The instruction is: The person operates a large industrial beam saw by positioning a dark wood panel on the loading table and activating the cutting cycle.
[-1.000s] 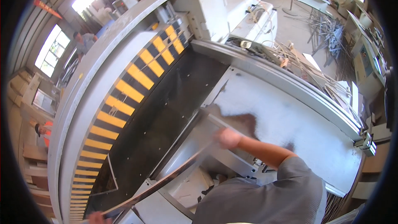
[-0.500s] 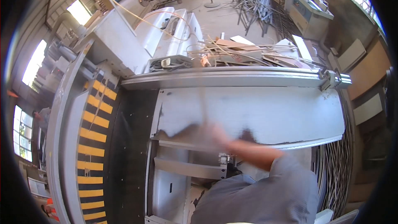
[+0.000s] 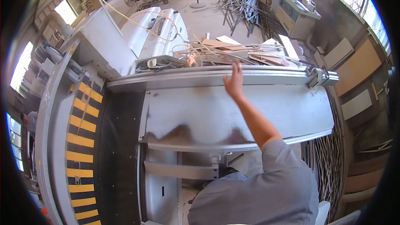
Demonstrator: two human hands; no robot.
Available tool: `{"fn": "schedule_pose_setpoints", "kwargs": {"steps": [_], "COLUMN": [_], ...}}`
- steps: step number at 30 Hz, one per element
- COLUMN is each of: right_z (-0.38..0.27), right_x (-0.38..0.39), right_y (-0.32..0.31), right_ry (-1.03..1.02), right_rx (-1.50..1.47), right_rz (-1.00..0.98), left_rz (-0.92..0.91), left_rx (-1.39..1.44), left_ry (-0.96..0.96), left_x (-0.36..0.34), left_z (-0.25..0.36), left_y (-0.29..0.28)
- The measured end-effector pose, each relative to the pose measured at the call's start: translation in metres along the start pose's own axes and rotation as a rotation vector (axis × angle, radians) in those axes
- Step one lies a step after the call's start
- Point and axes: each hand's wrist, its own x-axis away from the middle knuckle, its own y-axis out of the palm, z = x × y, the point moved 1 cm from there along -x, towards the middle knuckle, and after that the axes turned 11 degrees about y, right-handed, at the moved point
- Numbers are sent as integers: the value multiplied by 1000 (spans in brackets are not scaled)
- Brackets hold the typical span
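My right hand (image 3: 234,80) reaches away from me over the far part of a grey metal table (image 3: 287,104). Its fingers are stretched out and apart, with nothing held in them. The fingertips overlap the long aluminium fence (image 3: 166,80) in the picture; whether they touch it I cannot tell. Just past the fence lies a heap of wood strips and board offcuts (image 3: 225,46), the things closest to the fingertips. My left hand is out of the picture.
A clamp-like stop (image 3: 317,78) sits at the fence's right end. On the left runs a machine beam with yellow and black stripes (image 3: 81,156). Thin strips (image 3: 327,171) are piled along the right, near leaning boards (image 3: 359,68). A control cabinet (image 3: 296,14) stands at the far right.
My right hand has moved away from me, from the table's near edge to the fence. The long thin strip blurred at my hand earlier is no longer there, and the fingers have spread.
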Motion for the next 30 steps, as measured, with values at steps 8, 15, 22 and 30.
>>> {"fn": "schedule_pose_setpoints", "kwargs": {"steps": [8, 15, 22, 30], "right_z": [-55, -105, -130, -145], "right_x": [161, 191, 221, 228], "right_y": [35, 91, 140, 146], "right_ry": [-20, -2, 166, 148], "right_rx": [43, 220, 559, 678], "right_rz": [-560, -609, -644, -594], "left_rz": [135, 77, 132, 177], "left_rx": [-793, -825, -709, -623], "left_ry": [-113, -104, -239, -332], "left_x": [28, 17, 15, 28], "left_z": [27, -15, -29, -46], "left_y": [73, 75, 73, 70]}}
